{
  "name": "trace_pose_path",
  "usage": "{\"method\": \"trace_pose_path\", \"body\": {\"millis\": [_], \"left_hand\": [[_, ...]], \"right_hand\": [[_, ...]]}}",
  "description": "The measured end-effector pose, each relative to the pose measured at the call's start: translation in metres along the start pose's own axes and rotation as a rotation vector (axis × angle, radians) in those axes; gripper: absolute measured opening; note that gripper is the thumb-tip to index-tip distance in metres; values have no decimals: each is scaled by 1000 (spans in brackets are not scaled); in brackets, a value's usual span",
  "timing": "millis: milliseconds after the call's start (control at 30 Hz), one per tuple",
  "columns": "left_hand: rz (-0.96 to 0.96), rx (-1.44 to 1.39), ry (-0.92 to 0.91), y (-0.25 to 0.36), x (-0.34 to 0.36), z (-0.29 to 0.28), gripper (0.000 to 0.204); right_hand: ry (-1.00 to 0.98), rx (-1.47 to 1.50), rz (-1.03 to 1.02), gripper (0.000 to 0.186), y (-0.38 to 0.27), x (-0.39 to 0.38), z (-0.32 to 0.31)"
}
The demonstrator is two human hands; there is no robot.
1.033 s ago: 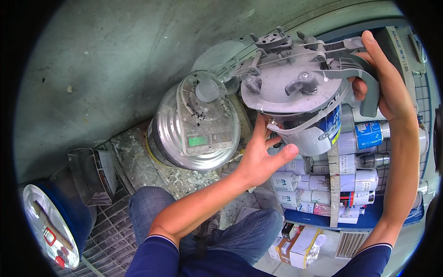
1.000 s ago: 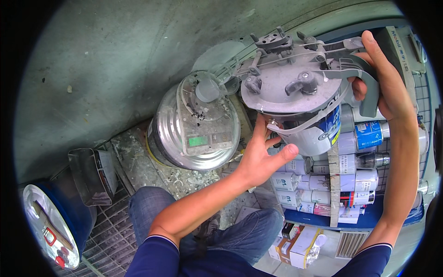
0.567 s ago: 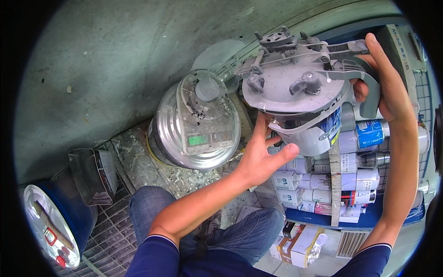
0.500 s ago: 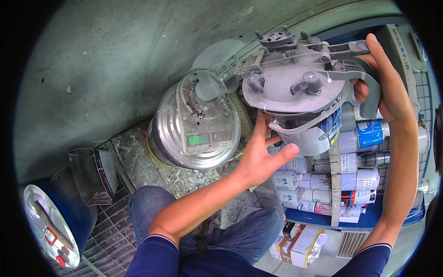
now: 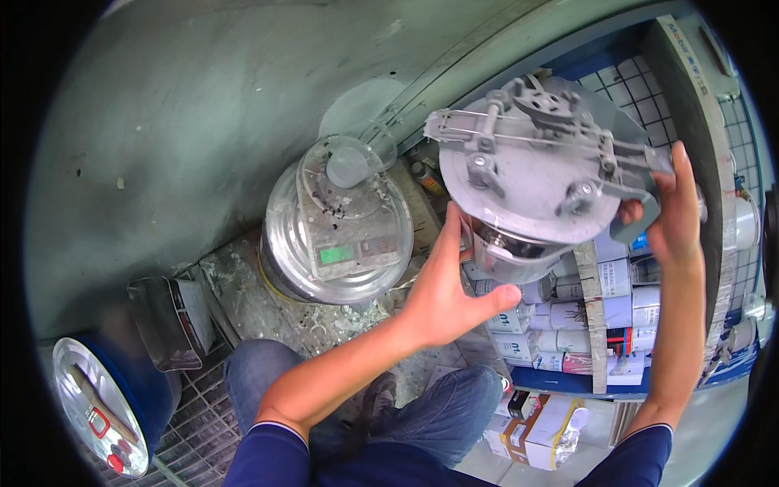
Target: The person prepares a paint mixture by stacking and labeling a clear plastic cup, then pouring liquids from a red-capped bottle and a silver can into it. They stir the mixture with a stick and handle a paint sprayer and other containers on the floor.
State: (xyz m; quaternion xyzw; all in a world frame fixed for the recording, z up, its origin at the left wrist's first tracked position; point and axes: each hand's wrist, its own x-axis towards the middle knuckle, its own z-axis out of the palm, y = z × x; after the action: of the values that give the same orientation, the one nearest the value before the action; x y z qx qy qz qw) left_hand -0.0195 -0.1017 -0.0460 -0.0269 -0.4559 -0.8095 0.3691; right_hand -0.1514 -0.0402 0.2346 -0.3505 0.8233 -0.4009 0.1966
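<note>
Presently in hand: one silver-grey paint can (image 5: 511, 264), capped with a grey mixing lid (image 5: 535, 195) bearing wing-shaped knobs, a slotted wheel and thin rods; held up between both hands, its top toward the viewer.

Right hand (image 5: 678, 223): closed about the lid's curved handle (image 5: 637, 221), one digit raised along the lever end.

Left hand (image 5: 446, 296): thumb and fingers spread wide, fingers against the can's near left side, their tips partly hidden; thumb beneath the can as seen.

Left of the left hand: one digital scale (image 5: 355, 235), lit green display, paint-spotted platform; it rests on a ribbed metal lid topping a large pail (image 5: 280, 252).

Behind the left fingertips: one small bottle (image 5: 428, 178) with yellow.

Under and beyond the can: paint tins (image 5: 560, 315) in stacked rows, mostly pale; one upright slat (image 5: 591, 312) before them.

Below the grip: one cardboard box (image 5: 537, 434), brown-taped.

Far left of the grip: one open rectangular tin (image 5: 170, 325); one blue drum (image 5: 142, 381), silver-topped.

Outermost, upper left: grey wall (image 5: 203, 138), stained.
</note>
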Motion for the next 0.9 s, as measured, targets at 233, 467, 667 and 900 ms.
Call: {"method": "trace_pose_path", "body": {"millis": [233,467,667,900], "left_hand": [[-20,560,-125,-6,-18,22,127],[-310,503,-181,-65,-61,28,108],[-471,797,-178,-42,-131,-20,68],[-346,1571,-102,72,-199,-65,45]], "right_hand": [[256,467,4,88,117,-71,-45],[272,629,130,78,253,-91,-36],[272,640,97,75,350,-69,3],[279,855,128,76,397,-21,41]]}}
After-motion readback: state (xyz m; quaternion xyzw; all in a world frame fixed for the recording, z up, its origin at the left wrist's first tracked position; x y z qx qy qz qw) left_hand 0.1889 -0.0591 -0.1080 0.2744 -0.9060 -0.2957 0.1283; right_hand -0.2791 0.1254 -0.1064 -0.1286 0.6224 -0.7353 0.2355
